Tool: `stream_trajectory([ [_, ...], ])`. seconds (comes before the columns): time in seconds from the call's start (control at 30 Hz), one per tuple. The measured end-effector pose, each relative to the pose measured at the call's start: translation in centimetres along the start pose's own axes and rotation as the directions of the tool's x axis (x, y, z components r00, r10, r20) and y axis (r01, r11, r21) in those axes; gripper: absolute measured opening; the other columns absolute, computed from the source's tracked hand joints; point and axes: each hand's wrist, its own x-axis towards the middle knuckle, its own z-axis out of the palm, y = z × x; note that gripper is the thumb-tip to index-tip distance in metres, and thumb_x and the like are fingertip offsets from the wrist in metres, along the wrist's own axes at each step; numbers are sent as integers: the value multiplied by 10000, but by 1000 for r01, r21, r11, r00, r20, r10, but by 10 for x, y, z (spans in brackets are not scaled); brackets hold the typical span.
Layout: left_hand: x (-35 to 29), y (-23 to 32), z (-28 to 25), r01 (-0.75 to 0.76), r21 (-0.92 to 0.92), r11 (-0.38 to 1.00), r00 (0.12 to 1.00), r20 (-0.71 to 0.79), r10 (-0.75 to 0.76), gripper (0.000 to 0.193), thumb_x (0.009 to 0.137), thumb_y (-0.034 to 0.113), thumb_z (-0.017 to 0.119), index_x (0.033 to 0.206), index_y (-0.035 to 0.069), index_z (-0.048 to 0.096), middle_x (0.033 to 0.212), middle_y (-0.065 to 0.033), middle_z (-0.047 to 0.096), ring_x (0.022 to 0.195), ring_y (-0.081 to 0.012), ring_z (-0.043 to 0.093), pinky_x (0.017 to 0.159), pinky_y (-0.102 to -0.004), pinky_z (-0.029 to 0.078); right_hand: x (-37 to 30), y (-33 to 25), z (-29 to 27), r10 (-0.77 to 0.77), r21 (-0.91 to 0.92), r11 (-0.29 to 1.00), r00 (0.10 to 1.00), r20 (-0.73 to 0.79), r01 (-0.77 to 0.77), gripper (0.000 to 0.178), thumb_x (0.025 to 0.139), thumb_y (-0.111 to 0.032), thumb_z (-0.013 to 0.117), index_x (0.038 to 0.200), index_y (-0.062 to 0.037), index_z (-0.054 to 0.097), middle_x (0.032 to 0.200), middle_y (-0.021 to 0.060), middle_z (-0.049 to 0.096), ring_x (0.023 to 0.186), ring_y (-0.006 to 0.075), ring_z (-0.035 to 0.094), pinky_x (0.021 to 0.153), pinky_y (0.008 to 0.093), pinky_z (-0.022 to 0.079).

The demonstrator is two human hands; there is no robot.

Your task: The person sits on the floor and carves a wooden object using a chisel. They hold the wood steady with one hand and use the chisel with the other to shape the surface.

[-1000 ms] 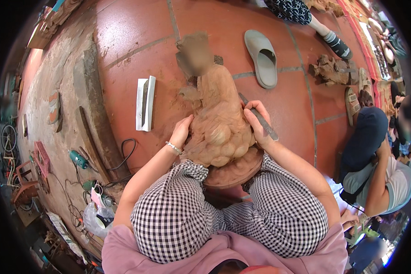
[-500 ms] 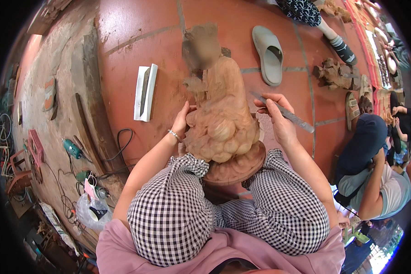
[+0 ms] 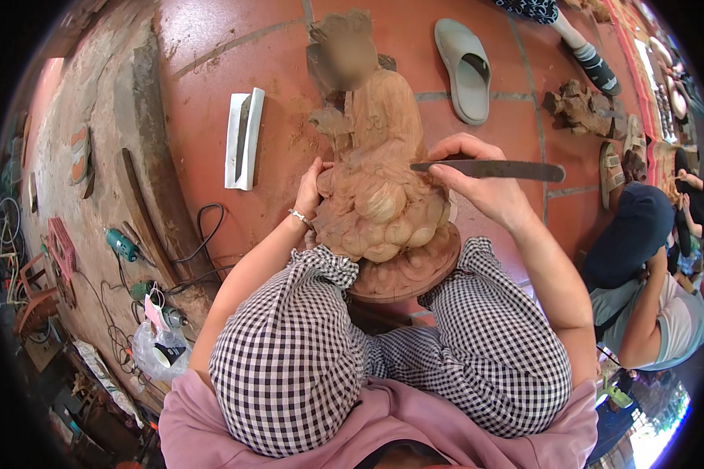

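A carved wooden statue point(image 3: 385, 117) of a seated figure rests between my knees, its round base point(image 3: 408, 272) toward me and its head pointing away. My left hand point(image 3: 310, 190) is closed around the statue's left side, its fingertips partly hidden behind the wood. In my right hand point(image 3: 489, 191), pinched between thumb and fingers, is a dark flat metal file point(image 3: 520, 170). Its left tip meets the statue's surface at the right of the middle, and the rounded end sticks out to the right past my hand.
A second dark flat tool point(image 3: 244, 139) lies on a white holder point(image 3: 232, 156) at the left. A grey slipper point(image 3: 465, 74) sits beyond the statue. Power tools point(image 3: 122, 245) with cords lie at far left. Another person point(image 3: 641, 313) sits at right, near a rough wood chunk point(image 3: 583, 109).
My right hand has moved up and to the left, bringing the file from a slanted hold off the statue to nearly level against it. My left hand stays on the statue.
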Motion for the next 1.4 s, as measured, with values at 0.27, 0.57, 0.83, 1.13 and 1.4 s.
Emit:
stream_trajectory([
  [0.27,-10,12,12,7,1,1000,1000,13,-7,570,1047,485,448,1157,-35,653,1128,-101,694,1000,-163,651,908,-306,509,62,-45,-32,-230,-309,838,804,548,450,126,816,-16,751,911,32,684,976,106,687,905,232,672,772,325,550],
  [0.57,-19,16,19,-1,13,1000,1000,-10,1,571,1055,478,440,1173,-45,637,1126,-96,686,1002,-159,646,898,-300,504,98,-82,-4,-100,-489,458,590,801,742,131,729,-44,762,827,3,691,909,95,710,916,313,674,789,394,538],
  [0.83,-19,16,27,10,19,1000,1000,-21,-10,635,1045,536,436,1191,-48,640,1136,-98,683,1014,-165,641,917,-302,502,106,-100,-1,-19,-537,528,642,767,658,174,730,-91,787,871,-52,693,831,113,688,832,330,667,722,423,525],
  [1.13,-18,7,14,-213,206,955,977,59,205,584,1040,468,468,1205,-61,650,1149,-110,687,1059,-164,618,945,-305,479,110,-122,24,143,-658,414,669,730,629,171,746,-84,768,886,-45,678,794,120,678,839,345,657,752,434,511],
  [1.4,-28,21,26,-187,172,967,982,58,180,512,1037,393,455,1178,-54,659,1138,-104,690,1038,-166,625,929,-296,478,111,-97,15,-21,-579,661,783,622,478,126,857,-114,683,923,-33,613,828,119,653,770,300,636,705,407,498],
])
